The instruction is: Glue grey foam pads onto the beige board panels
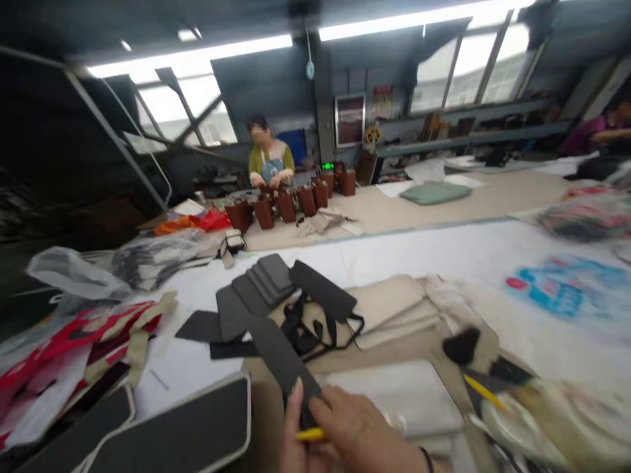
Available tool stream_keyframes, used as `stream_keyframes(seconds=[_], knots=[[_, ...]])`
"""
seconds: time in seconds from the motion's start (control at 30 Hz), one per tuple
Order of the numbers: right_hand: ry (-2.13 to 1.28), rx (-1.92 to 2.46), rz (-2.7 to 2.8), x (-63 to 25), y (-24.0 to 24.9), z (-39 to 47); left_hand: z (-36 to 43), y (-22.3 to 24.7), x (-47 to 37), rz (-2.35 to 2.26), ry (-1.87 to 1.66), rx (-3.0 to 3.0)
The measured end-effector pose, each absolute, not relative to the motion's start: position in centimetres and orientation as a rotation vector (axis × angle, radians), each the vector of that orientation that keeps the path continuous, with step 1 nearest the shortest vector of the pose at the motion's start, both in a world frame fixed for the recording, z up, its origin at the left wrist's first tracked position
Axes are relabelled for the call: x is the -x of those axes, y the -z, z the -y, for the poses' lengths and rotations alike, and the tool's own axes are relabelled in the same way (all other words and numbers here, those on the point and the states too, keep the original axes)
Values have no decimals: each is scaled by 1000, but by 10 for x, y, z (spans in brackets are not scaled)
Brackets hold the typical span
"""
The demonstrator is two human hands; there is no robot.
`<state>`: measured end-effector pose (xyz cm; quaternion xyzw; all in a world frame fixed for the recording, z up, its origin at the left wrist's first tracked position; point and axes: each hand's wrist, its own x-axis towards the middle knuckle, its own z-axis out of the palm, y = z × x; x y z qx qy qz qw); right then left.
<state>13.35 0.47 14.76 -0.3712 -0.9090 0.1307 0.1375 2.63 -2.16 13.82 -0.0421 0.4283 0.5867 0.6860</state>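
Grey strip (280, 351): clamped by left hand (293, 430) and right hand (357, 424), seemingly mid-work.
Loose pieces (256, 289): beyond them, seemingly unworked.
Panel (182, 427): left of them, apparently edged.

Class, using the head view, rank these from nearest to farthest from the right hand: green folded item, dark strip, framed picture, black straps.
1. Dark strip: touching the right hand.
2. Black straps: ahead, to the left.
3. Green folded item: well ahead, to the right.
4. Framed picture: on the back wall.
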Motion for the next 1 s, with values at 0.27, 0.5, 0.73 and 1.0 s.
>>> stream_keyframes(seconds=[0.27,0.5,0.73,1.0], knots=[[-332,1135,2523,-162,-157,42,46,-114,-13,-840,-1217,61],[-543,1445,2139,-191,-168,93,35,-77,39,-822,-1202,212],[-728,1893,1616,-216,-155,123,31,-73,60,-917,-1145,161],[-1334,2071,951,-244,-92,95,37,-55,47,-1207,-1077,21]])
